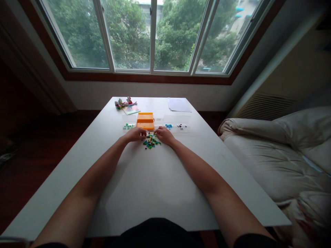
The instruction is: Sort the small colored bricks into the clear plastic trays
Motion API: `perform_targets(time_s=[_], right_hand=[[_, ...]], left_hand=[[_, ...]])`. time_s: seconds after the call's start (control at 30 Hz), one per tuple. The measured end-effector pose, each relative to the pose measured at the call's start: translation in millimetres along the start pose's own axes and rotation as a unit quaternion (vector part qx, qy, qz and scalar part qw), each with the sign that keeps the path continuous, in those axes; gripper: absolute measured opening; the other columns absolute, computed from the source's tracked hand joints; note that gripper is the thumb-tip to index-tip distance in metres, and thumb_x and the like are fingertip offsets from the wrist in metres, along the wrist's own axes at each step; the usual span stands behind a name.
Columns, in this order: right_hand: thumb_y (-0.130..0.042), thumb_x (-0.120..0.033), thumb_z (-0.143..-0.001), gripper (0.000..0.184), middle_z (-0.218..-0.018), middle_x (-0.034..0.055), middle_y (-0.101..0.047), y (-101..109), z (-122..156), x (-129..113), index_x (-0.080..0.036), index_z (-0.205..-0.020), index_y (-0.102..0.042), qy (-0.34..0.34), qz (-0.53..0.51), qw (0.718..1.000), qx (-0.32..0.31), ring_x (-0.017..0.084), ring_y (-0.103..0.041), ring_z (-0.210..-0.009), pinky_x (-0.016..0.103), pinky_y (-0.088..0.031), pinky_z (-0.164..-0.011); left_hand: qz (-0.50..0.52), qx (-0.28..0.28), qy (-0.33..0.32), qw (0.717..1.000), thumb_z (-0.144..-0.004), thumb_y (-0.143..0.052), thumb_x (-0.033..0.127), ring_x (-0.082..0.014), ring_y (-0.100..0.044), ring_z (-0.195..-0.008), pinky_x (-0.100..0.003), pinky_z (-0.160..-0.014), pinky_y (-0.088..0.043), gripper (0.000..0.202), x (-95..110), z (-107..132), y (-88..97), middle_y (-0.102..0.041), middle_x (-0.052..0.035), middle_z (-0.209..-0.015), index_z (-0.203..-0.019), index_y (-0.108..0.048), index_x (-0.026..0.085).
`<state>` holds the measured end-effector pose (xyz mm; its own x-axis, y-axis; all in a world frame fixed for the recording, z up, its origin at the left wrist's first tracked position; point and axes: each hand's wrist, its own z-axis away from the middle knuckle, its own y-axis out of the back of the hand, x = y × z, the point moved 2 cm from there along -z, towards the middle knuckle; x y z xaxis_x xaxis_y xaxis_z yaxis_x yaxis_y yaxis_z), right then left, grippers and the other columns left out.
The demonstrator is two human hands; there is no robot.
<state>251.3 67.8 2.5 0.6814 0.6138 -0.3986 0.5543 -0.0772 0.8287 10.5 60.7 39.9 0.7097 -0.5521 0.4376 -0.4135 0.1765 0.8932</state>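
A loose pile of small green, yellow, blue and dark plastic pieces [151,141] lies on the white table between my two hands. At its left edge is my left hand [136,134], fingers bent and a little apart, with nothing visible held in them. My right hand [165,135] reaches the pile's upper right side, its fingertips drawn together and low over the pieces. Whatever those fingertips may hold is too small to make out. Just beyond the hands stands an open orange box [145,121], with a few tiny bits in its near half.
Clear trays flank the orange box: green pieces [128,126] on the left, blue pieces [168,126] and dark pieces [181,126] on the right. Farther back are a colourful toy figure [124,103], a printed booklet [131,109] and white paper sheets [179,104]. A sofa [276,151] stands right of the table.
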Motion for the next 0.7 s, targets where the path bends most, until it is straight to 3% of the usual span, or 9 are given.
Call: perform_targets(time_s=[0.27,0.4,0.5,0.7], right_hand=[[-0.061,-0.021,-0.090,0.020,-0.104,0.0072,-0.064,0.4,-0.2,1.1,-0.024,-0.103,-0.076,0.008,-0.006,1.000,0.003,0.022,-0.056,-0.101,0.034,-0.044,-0.095],[-0.061,-0.020,-0.090,0.021,-0.103,0.0075,-0.064,0.1,-0.5,0.9,-0.024,-0.103,-0.076,0.012,-0.003,1.000,0.006,0.022,-0.056,-0.100,0.034,-0.044,-0.094],[-0.060,-0.020,-0.090,0.021,-0.104,0.0076,-0.065,-0.8,-0.3,1.2,-0.023,-0.104,-0.076,0.009,-0.001,1.000,0.000,0.022,-0.057,-0.100,0.034,-0.044,-0.094],[-0.060,-0.020,-0.090,0.021,-0.104,0.0073,-0.065,-2.4,0.2,3.9,-0.024,-0.103,-0.076,0.014,-0.005,1.000,0.005,0.022,-0.057,-0.102,0.033,-0.045,-0.093]], left_hand=[[-0.010,0.028,-0.030,0.999,-0.076,-0.061,0.025,-0.0158,-0.060,-0.068,-0.026,-0.063,-0.043,0.014,2.5,-0.4,-7.0,-0.072,-0.0008,-0.078,-0.081,-0.074,0.022],[0.052,0.116,0.001,0.992,-0.080,-0.059,0.030,-0.0160,-0.062,-0.071,-0.027,-0.068,-0.047,0.017,-9.2,1.5,-1.6,-0.072,-0.0020,-0.081,-0.086,-0.071,0.020],[0.133,0.227,0.076,0.962,-0.081,-0.059,0.034,-0.0162,-0.065,-0.074,-0.027,-0.071,-0.050,0.020,-27.9,7.0,4.2,-0.072,-0.0031,-0.084,-0.092,-0.067,0.019],[0.292,0.326,0.184,0.880,-0.078,-0.060,0.039,-0.0127,-0.061,-0.060,-0.024,-0.060,-0.050,0.027,-63.4,15.8,5.8,-0.072,-0.0049,-0.074,-0.093,-0.063,0.016]])
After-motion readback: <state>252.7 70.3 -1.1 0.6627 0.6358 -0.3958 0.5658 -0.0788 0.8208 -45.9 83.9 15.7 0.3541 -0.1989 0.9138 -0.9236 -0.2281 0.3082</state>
